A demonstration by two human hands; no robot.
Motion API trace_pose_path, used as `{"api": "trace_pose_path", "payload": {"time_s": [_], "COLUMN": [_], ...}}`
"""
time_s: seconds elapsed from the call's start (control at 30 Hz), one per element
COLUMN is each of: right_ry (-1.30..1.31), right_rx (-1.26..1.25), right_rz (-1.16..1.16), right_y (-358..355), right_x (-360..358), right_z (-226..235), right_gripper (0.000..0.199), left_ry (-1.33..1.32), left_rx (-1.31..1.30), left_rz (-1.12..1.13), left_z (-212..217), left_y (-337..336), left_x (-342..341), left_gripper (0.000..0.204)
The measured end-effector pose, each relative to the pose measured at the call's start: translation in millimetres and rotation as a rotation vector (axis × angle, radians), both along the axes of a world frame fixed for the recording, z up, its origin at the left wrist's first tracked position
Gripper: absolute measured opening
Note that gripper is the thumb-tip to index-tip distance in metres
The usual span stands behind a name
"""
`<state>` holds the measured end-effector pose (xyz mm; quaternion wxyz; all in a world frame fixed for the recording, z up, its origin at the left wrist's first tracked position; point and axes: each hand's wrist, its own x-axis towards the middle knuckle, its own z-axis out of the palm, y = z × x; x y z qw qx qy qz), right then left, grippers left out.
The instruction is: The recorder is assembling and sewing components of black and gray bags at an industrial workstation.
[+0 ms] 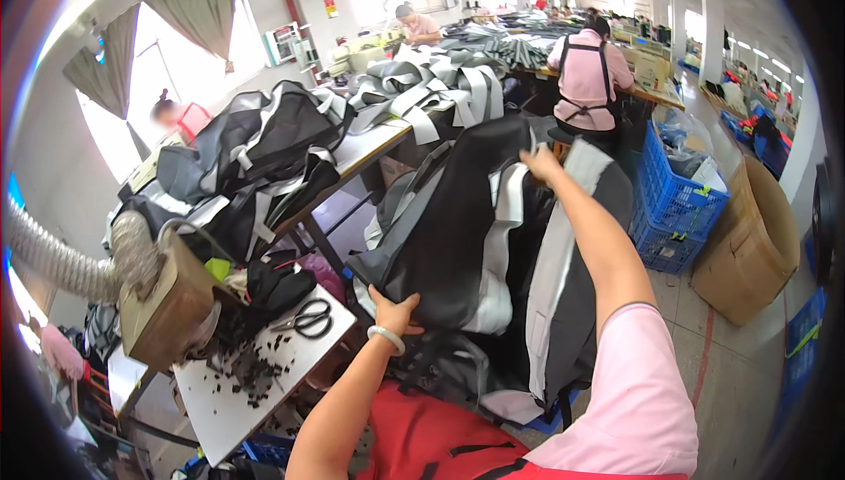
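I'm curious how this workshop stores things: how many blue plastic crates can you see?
3 at least. Two stacked crates stand right of the black and grey cover that both hands hold; another blue crate sits at the far right edge. More may be hidden.

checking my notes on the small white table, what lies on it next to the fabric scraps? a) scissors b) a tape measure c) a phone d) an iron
a, a pair of black-handled scissors lies on the white table beside the dark fabric scraps, to the left of the left hand, which grips the black and grey cover.
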<state>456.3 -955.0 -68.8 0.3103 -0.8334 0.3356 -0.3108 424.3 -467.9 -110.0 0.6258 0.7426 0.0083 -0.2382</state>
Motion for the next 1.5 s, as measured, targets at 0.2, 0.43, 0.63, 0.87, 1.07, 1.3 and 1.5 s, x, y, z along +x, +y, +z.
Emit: {"api": "trace_pose_path", "payload": {"time_s": [0.2, 0.43, 0.63, 0.87, 1.07, 1.3, 1.5], "right_ry": [-0.258, 0.044, 0.218, 0.276, 0.158, 0.133, 0.215], "right_rx": [-0.751, -0.618, -0.642, -0.569, -0.457, -0.413, -0.361], "right_rz": [0.309, -0.116, -0.169, -0.183, -0.14, -0.128, -0.104], "right_y": [139.0, 61.5, 57.6, 62.2, 48.5, -2.8, 39.2], "right_x": [-151.7, -161.6, -109.6, -96.7, -84.8, -68.7, -87.3], "right_z": [83.6, -26.2, -191.4, -261.7, -356.5, -459.0, -392.5], "right_gripper": [0.032, 0.041, 0.041, 0.048, 0.037, 0.044, 0.039], "left_ry": [-0.791, -1.541, -1.205, -0.957, -0.893, -0.67, -0.716], "left_rx": [1.118, 0.59, 0.941, 1.203, 0.888, 0.997, 1.014], "left_rz": [-0.446, -0.501, -0.858, -1.161, -1.233, -1.322, -1.22], "left_z": [77.3, 122.1, -61.9, -171.3, -278.2, -277.4, -266.8], "left_y": [48.0, -66.5, -147.3, -158.5, -148.1, -211.2, -191.0], "left_x": [26.4, 84.0, 98.9, 119.6, 133.4, 136.0, 128.1], "left_gripper": [0.07, 0.074, 0.09, 0.08, 0.071, 0.074, 0.077]}}
